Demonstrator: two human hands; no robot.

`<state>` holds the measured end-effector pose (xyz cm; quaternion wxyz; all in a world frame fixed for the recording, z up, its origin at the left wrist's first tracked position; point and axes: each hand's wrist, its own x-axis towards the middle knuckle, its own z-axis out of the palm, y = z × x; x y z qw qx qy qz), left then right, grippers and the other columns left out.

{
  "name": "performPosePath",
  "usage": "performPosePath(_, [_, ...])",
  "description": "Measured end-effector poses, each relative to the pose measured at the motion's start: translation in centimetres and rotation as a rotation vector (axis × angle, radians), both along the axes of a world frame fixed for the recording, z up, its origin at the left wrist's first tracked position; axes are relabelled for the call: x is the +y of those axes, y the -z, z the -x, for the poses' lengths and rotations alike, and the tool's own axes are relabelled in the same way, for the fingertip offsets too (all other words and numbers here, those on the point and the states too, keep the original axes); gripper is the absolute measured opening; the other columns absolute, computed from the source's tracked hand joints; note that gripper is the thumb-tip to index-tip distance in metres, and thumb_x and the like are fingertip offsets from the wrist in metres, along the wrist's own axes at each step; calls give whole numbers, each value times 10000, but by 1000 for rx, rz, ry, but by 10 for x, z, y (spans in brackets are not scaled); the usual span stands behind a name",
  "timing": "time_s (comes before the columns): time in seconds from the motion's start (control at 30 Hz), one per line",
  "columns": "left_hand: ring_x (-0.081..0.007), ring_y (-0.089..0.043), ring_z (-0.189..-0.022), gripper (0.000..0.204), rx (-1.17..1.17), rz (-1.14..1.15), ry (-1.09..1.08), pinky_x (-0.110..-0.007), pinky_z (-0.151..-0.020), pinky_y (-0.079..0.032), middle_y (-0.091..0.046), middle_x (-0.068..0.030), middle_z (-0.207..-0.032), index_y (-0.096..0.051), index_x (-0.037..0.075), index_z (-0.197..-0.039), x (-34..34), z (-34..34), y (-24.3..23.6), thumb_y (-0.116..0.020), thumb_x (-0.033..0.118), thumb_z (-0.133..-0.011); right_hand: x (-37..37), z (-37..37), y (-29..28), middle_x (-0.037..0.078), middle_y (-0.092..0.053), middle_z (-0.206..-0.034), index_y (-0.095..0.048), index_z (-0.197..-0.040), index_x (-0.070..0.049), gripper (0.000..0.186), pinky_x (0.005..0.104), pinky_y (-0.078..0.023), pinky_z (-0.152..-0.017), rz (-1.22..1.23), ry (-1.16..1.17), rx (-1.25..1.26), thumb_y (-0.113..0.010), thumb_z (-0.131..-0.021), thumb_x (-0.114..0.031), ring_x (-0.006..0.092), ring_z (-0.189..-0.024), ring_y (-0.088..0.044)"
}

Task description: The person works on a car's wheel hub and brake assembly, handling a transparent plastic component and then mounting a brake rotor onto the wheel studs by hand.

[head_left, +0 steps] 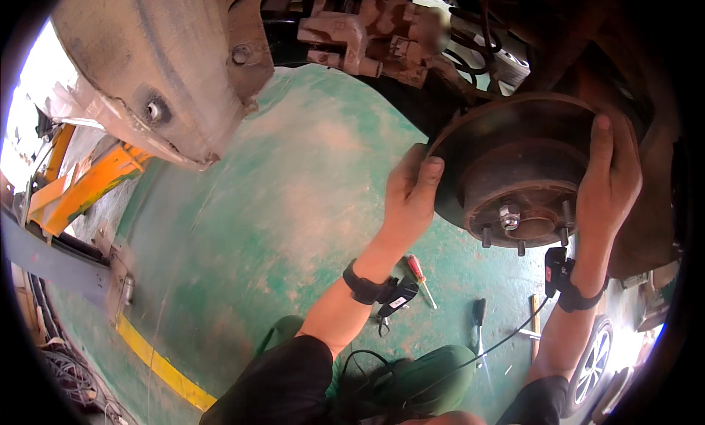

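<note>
A dark, rusty brake disc (525, 142) sits at the right, beneath the car, with wheel studs (567, 213) sticking out of its hub face. One shiny lug nut (510, 217) is on a stud. My left hand (413, 190) grips the disc's left rim, thumb on the front face and fingers hidden behind. At the opposite rim, my right hand (611, 175) holds the disc with its thumb up along the edge. A brown brake caliper (338, 35) is above and to the left of the disc, apart from it.
On the green floor lie a red-handled screwdriver (421, 278) and a dark-handled tool (479, 322). A loose wheel (593, 362) rests at lower right. Yellow lift arm (88, 190) and a large body panel (154, 65) stand at left. A cable runs from my right wrist device.
</note>
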<state>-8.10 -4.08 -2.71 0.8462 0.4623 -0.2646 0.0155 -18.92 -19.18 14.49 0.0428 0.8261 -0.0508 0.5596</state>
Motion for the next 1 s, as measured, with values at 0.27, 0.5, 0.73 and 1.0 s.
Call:
performPosePath(0.27, [-99, -474, -809, 402, 21, -59, 55, -259, -710, -432, -563, -25, -825, -578, -7, -966, 0, 1, -1, -692, 378, -947, -2, -1, -3, 143, -703, -1018, -707, -1075, -53, 312, 337, -504, -818, 2, 64, 9, -533, -1019, -306, 275, -931, -670])
performPosePath(0.5, [-70, -514, -953, 449, -1, -243, 176, -224, -840, -437, -611, 2, -1052, -558, -21, -1214, 20, -6, 1, -733, 277, -927, 13, 0, -10, 183, -632, -875, -638, -956, 10, 215, 391, -479, -769, -150, -102, 77, -545, -986, -182, 334, -831, -610])
performPosePath(0.73, [-140, -588, -1040, 447, 200, -262, 351, -297, -911, -475, -646, -69, -1156, -560, -25, -1264, 53, 3, -8, -599, 339, -1007, 10, 1, -16, 139, -604, -865, -650, -921, -23, 114, 397, -408, -811, -149, -156, 117, -580, -924, -113, 327, -845, -529])
performPosePath(1.0, [-227, -623, -1097, 526, 276, -435, 271, -361, -924, -485, -660, -135, -1207, -567, -21, -1272, 131, -4, -6, -526, 439, -1020, 17, -3, -21, 101, -608, -823, -624, -859, -38, 76, 396, -388, -780, -209, -107, 87, -575, -892, -87, 303, -818, -532])
